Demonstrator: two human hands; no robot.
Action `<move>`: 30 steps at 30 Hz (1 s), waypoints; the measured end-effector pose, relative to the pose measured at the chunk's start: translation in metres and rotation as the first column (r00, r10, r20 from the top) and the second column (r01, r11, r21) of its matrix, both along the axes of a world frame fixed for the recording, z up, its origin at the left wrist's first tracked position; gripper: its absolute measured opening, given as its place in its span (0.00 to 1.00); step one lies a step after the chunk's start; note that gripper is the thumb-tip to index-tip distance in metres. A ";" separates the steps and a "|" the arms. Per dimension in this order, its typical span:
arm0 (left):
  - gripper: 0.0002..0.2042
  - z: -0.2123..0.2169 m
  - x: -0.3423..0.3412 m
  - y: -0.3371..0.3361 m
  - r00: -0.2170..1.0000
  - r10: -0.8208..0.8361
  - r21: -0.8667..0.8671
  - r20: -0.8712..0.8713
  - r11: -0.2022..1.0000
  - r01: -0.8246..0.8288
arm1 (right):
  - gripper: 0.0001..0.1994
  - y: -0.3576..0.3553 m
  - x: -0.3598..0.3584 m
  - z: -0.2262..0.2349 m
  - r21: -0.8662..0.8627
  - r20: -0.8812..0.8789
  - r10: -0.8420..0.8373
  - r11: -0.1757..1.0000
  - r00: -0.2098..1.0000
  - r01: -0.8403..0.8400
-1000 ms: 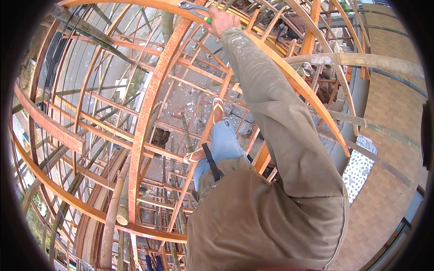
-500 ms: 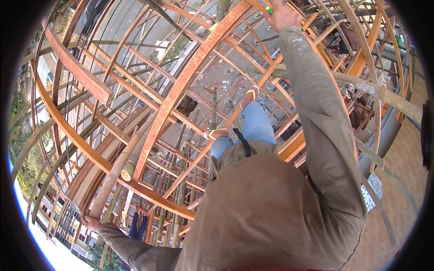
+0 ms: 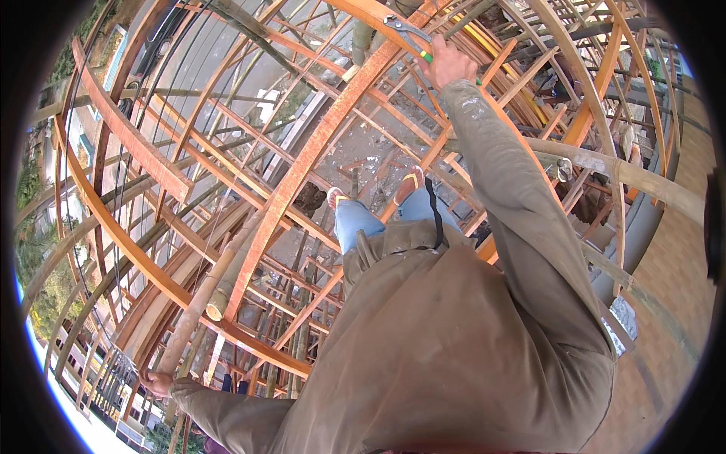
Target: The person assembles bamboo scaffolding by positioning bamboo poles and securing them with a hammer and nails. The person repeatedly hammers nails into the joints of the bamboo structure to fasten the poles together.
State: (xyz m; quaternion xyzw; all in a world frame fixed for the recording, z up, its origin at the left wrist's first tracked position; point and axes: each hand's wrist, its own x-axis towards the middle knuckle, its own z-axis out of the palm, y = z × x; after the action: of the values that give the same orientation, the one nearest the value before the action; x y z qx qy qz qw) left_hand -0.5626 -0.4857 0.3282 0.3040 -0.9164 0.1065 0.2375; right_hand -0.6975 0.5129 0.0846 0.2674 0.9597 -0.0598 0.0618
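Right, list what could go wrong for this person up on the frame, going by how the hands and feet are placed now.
1. A fall: the feet stand on narrow orange beams with open gaps and ground far below; sandal-like footwear may slip.
2. Dropped tool: the right hand holds green-handled pliers at full stretch overhead; nothing visibly tethers them.
3. Weak support: the left hand grips a bamboo pole out to the side, so both arms are spread wide and balance looks strained.
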 end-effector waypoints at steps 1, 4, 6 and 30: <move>0.24 0.000 0.000 0.001 1.000 0.017 0.084 -0.022 0.996 -0.015 | 0.22 0.000 0.000 0.001 -0.009 0.005 -0.014 1.000 1.000 0.014; 0.24 0.000 -0.002 0.004 0.999 0.045 0.017 0.017 0.999 -0.045 | 0.22 0.001 -0.001 0.006 -0.040 0.002 -0.018 0.999 1.000 0.018; 0.23 -0.001 -0.001 0.005 0.998 0.048 0.003 0.027 0.999 -0.048 | 0.23 0.000 -0.002 0.009 -0.055 0.014 -0.017 0.998 1.000 0.018; 0.28 -0.016 -0.136 0.248 0.899 -0.062 -0.091 -0.434 0.996 0.025 | 0.26 0.014 0.011 0.009 -0.247 -0.045 -0.019 0.969 0.999 0.007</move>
State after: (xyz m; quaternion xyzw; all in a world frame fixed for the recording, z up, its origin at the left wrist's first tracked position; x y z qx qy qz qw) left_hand -0.6990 -0.2374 0.3125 0.2893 -0.8414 0.0685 0.4513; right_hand -0.6869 0.5272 0.0939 0.2626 0.9443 -0.1852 0.0715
